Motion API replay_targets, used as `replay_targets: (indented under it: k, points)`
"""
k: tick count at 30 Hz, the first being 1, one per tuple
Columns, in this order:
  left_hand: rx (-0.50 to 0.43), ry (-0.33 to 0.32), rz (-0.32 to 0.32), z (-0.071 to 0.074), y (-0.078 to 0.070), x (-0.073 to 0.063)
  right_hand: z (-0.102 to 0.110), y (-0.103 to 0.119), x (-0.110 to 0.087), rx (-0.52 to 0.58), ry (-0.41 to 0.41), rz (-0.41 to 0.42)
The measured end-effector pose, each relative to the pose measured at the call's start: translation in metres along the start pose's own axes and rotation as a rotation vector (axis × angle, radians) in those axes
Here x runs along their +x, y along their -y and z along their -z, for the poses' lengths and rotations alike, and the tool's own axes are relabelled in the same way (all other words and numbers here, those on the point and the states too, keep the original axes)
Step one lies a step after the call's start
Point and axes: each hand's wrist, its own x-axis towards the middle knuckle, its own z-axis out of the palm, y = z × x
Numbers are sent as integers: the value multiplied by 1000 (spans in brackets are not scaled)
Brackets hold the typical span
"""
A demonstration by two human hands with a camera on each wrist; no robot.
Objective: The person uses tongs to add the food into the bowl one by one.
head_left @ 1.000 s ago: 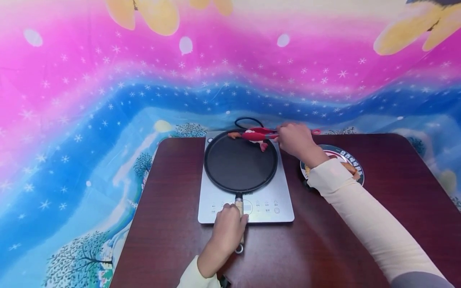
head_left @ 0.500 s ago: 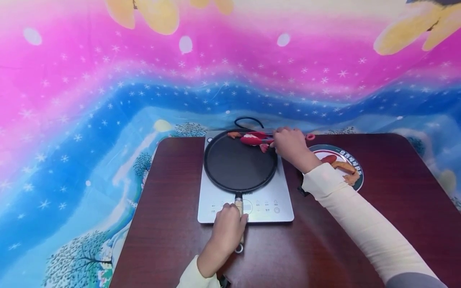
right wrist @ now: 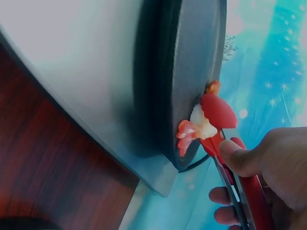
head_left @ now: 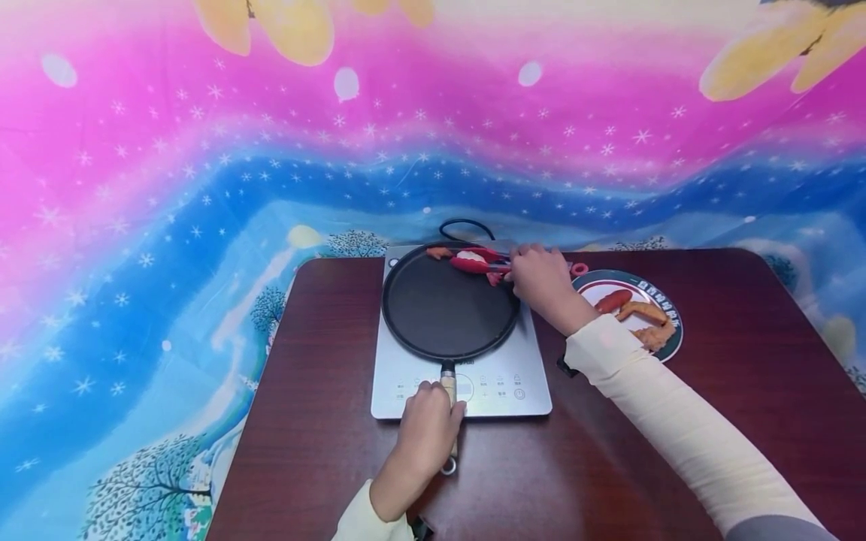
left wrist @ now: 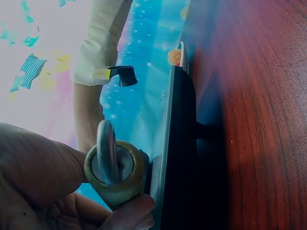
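In the head view my left hand [head_left: 428, 428] grips the wooden handle [head_left: 449, 385] of a flat black frying pan [head_left: 449, 308]; the left wrist view shows the handle's end [left wrist: 115, 165] with its metal ring. My right hand [head_left: 543, 282] holds red-tipped tongs [head_left: 473, 263] over the pan's far right part. Between the tong heads, in the right wrist view, lies a shrimp with a white body [right wrist: 204, 125] and a pinkish-red tail [right wrist: 186, 134]. How firmly the tongs pinch it, I cannot tell. Beside them in the pan is an orange-brown food piece [head_left: 439, 253].
The pan sits on a silver induction cooker [head_left: 501, 398] with a black cord [head_left: 467, 222] behind it. To the right stands a plate [head_left: 666, 353] with a red sausage-like piece [head_left: 613, 301] and several browned foods. A printed cloth [head_left: 379, 150] hangs behind the dark wooden table [head_left: 325, 361].
My right hand has shifted a little left and toward me with the tongs, uncovering more of the plate. The shrimp stays nearly in place. My left hand has not moved.
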Motion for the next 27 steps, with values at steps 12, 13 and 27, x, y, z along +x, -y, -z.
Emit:
replay_targets:
  k: [12, 13, 27]
  points:
    - [20, -18, -11, -1, 0, 0, -4, 5, -1, 15, 1, -49]
    - [20, -16, -10, -2, 0, 0, -4, 5, -1, 16, 3, -51]
    - [13, -11, -15, -1, 0, -1, -8, 1, -3, 63, 34, -57]
